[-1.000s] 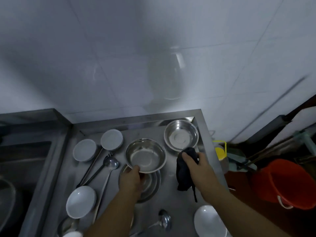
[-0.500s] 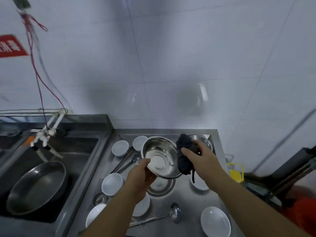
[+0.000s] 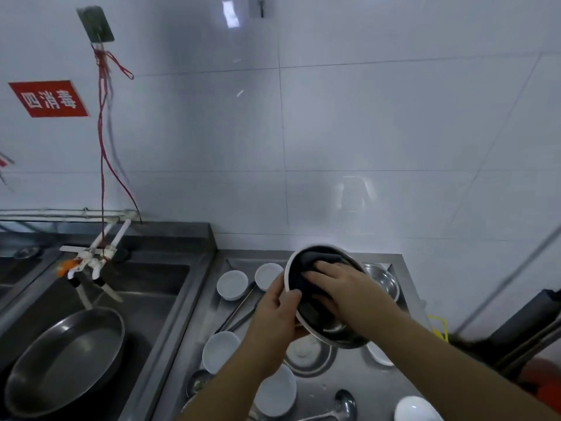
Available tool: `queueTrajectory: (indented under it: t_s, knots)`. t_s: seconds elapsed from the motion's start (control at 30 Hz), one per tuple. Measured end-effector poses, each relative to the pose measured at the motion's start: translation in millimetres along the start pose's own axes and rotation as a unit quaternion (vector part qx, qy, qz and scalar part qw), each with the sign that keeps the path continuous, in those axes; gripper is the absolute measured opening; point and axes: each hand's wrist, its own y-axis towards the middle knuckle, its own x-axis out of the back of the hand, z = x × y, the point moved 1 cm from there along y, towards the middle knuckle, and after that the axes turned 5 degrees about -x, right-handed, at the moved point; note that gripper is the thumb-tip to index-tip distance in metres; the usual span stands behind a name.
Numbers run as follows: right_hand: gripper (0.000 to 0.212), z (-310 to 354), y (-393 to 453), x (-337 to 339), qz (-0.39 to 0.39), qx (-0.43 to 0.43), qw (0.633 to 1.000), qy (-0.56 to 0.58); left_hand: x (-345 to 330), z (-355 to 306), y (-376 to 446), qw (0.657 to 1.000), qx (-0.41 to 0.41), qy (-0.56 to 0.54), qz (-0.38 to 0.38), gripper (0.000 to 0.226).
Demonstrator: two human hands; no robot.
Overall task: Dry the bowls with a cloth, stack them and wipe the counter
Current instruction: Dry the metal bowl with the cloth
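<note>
Steel bowl (image 3: pixel 331 328): being held tilted above the counter (image 3: pixel 349 378), at about 5 o'clock in the head view.
Left hand (image 3: pixel 273 323): gripping the bowl's rim at its 9 o'clock side, thumb curling over the edge.
Right hand (image 3: pixel 343 287): pressing a dark cloth (image 3: pixel 306 271) into the bowl, fingers lying fairly flat on it.
Second steel bowl (image 3: pixel 381 278): sitting on the counter at 3 o'clock of the held one.
White bowls (image 3: pixel 232 284): lying scattered at 9 o'clock and 6 o'clock.
Ladle (image 3: pixel 344 401): resting at 6 o'clock.
Sink (image 3: pixel 145 299): holding a steel pan (image 3: pixel 63 360) at 8 o'clock.
</note>
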Motion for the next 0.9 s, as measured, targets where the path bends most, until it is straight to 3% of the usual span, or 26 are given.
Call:
queueTrajectory:
  t_s: [0.27,0.37,0.5,0.57,0.67,0.7,0.77,0.9]
  knots:
    - [0.028,34.7,55.4,-18.0,0.091,-0.241,0.966,-0.039,50.4,-27.1,25.3,0.99,-0.098,0.094,-0.043,0.05]
    - [0.022,49.4,58.4,-14.8,0.143,-0.31,0.939,0.032,62.1,-33.8,29.0,0.99,-0.106,0.086,-0.042,0.054]
    - [0.017,76.6,54.0,-11.8,0.207,-0.314,0.911,0.172,77.9,-25.5,35.0,0.987,-0.118,0.109,-0.007,0.06]
    - [0.018,85.8,50.7,-13.2,0.201,-0.325,0.875,0.298,81.9,-21.3,34.8,0.989,-0.097,0.114,0.011,0.057]
    - [0.02,96.1,44.5,-19.7,0.107,-0.363,0.769,0.515,86.8,-18.8,33.1,0.989,-0.069,0.123,0.042,0.044]
    - [0.022,98.5,43.8,-23.9,0.077,-0.362,0.757,0.538,88.6,-20.0,33.1,0.988,-0.062,0.13,0.049,0.042]
    - [0.025,101.9,46.7,-35.2,0.029,-0.351,0.778,0.52,92.4,-21.4,32.9,0.987,-0.048,0.138,0.062,0.041]
    - [0.025,92.7,56.7,-48.4,-0.074,-0.305,0.904,0.291,94.6,-18.5,28.0,0.99,-0.023,0.123,0.06,0.044]
